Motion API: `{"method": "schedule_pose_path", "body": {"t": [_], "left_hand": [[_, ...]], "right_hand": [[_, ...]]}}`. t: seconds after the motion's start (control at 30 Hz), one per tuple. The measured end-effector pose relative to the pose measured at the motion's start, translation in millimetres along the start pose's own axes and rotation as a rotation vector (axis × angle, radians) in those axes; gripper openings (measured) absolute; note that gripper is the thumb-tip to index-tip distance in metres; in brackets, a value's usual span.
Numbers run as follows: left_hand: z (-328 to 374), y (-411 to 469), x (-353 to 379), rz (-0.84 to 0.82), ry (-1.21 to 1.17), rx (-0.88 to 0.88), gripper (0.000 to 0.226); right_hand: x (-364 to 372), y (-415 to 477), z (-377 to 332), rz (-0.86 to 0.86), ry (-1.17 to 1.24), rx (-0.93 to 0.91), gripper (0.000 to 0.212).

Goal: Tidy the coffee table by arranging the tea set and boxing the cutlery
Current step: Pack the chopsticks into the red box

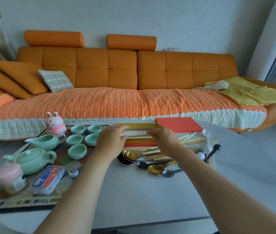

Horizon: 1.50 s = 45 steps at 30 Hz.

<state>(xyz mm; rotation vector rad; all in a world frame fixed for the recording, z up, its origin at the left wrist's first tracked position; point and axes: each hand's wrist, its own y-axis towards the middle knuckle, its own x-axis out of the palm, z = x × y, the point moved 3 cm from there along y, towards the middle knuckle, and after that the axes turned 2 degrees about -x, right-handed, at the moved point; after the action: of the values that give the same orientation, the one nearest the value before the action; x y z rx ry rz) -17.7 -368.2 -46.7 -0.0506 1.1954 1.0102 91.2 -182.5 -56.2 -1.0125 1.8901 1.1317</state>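
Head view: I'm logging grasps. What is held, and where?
The left hand and right hand hold the open gold-lined box at its left and right ends; fingers hide the exact contact.

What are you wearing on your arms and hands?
Nothing that shows. The left arm and right arm are bare all the way to the picture's edge, with no sleeves. The left hand and right hand have no gloves, rings, watch or bracelet visible.

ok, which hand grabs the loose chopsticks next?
Right, probably. The right hand sits at the right end of the box, beside the loose chopsticks. The left hand is at the far end by the cups and would have to cross over.
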Motion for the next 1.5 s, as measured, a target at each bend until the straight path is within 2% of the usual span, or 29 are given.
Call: {"method": "schedule_pose_path", "body": {"t": [0.17,0.27,0.37,0.5,0.6,0.7,0.8,0.93,1.03,1.13,1.23,1.33,1.5], "left_hand": [[-13,6,8,-0.004,0.023,-0.072,0.024],[-16,13,11,-0.005,0.049,-0.027,0.028],[-11,13,20,-0.137,0.127,0.043,0.037],[-9,7,34,-0.393,0.228,0.039,0.052],[-9,9,38,-0.469,0.285,0.016,0.058],[-8,12,37,-0.453,0.298,0.01,0.058],[-2,13,34,-0.368,0.287,0.046,0.057],[25,12,27,-0.199,0.188,0.161,0.033],[42,1,34,-0.279,0.081,0.19,0.022],[50,-11,45,-0.341,0.132,0.225,0.029],[54,-14,51,-0.331,0.21,0.245,0.032],[57,-14,52,-0.279,0.216,0.234,0.024],[45,-3,46,-0.262,0.085,0.089,0.021]], "right_hand": [[12,13,-6,0.072,-0.043,-0.054,0.029],[11,23,1,0.126,-0.115,0.044,0.032],[19,34,10,0.074,-0.096,0.115,0.034],[34,41,14,-0.063,-0.068,0.151,0.035],[34,37,15,-0.133,-0.04,0.153,0.04],[27,29,11,-0.147,0.033,0.124,0.037],[15,23,7,-0.059,0.022,0.061,0.034],[-4,13,8,-0.022,0.041,0.024,0.03],[-13,1,11,-0.16,0.009,0.069,0.028],[-15,-11,17,-0.249,-0.044,0.073,0.035],[-16,-19,23,-0.255,-0.055,0.09,0.041],[-13,-24,25,-0.241,-0.04,0.093,0.039],[-11,-23,28,-0.201,-0.051,0.079,0.037]]}}
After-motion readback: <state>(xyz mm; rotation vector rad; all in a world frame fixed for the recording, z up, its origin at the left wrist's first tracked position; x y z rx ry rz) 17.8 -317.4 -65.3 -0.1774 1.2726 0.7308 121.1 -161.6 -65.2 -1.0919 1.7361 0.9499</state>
